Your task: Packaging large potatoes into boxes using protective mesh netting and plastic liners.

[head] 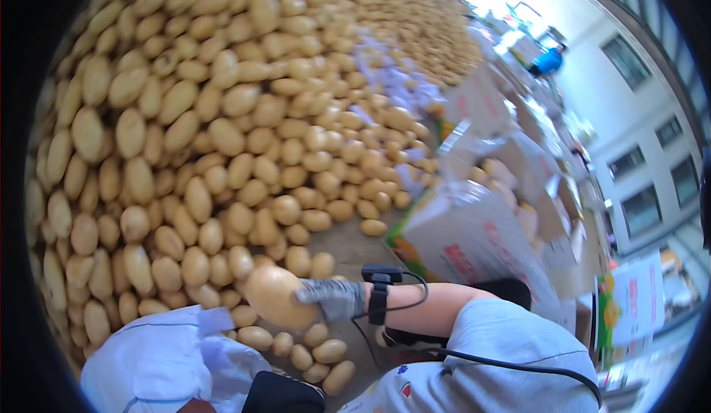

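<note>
My right hand [336,299], in a grey knit glove with a black device strapped at the wrist, holds a large pale potato [280,297] at the lower middle. The potato hangs over the near edge of a big heap of potatoes [197,199]. Several smaller potatoes [301,356] lie on the ground just below the hand. My left hand is not in view. At the lower left, a white woven plastic sack [150,357] lies against the heap, with a little bare skin at the picture's bottom edge beside it.
Printed cardboard boxes [472,241] stand to the right of the heap, one holding potatoes [502,182]. Another printed box [630,302] is farther right. Purple netting or wrapping [394,74] lies on the heap. A person in blue [549,60] is far off. A black cable runs along my arm.
</note>
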Available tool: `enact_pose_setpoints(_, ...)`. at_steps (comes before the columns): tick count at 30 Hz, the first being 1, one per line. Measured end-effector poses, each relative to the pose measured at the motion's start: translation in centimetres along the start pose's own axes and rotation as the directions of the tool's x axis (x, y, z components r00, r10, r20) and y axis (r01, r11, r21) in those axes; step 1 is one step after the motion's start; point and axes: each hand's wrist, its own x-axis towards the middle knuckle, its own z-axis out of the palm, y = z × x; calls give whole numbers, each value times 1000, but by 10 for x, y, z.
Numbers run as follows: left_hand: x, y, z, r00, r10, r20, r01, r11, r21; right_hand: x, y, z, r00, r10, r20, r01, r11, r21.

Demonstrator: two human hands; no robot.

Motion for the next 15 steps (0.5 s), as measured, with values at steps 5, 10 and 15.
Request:
enact_pose_setpoints(5,75,88,-49,971,0,241,225,352,-909,-190,38,46,950,-276,-147,267,961,-78)
enact_pose_setpoints(10,134,142,-155,987,161,-1,10,-69,-998,-339,109,69,879,-452,-151,440,892,-105)
enact_pose_setpoints(15,160,231,-303,908,416,55,79,-40,-996,-444,186,49,715,-681,-156,660,732,-171)
